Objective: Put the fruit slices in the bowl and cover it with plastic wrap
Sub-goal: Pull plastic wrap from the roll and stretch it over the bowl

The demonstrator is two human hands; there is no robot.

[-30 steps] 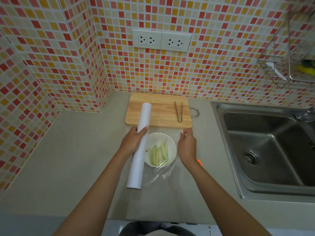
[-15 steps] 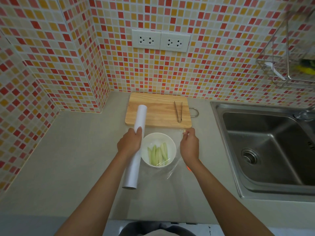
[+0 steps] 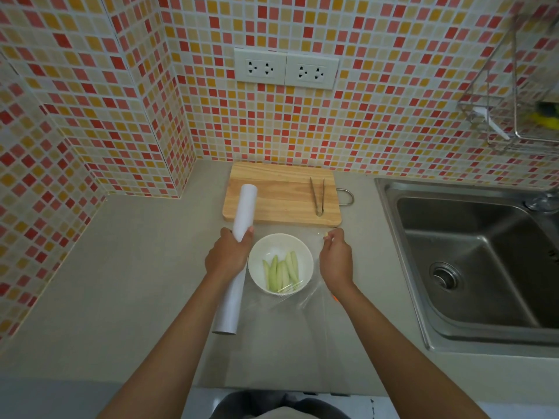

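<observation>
Far left is just the orange, red and cream mosaic tile wall wrapping around the corner, with the grey countertop below it.

Moving in, the left hand is clenched around a white roll of plastic wrap. The roll runs lengthwise away from the person, its far end over the near left corner of the wooden cutting board and its near end sticking out past the wrist, just left of the bowl.

Dead center is the white bowl on the counter, right in front of the board. The fruit slices are already in it, about 5 pale green wedges lying side by side. A clear sheet of film stretches from the roll across toward the other hand. It seems to go over the bowl, and there's a crinkled, shiny bit at the bowl's near rim, but it's hard to tell how tightly it sits.

On the right side of the board lie metal tongs. Up on the wall above are 2 white socket plates.

The right hand sits just right of the bowl, fingertips pinched on the far edge of the film.

Then the stainless sink, and a wire rack up on the wall at the far right.
</observation>
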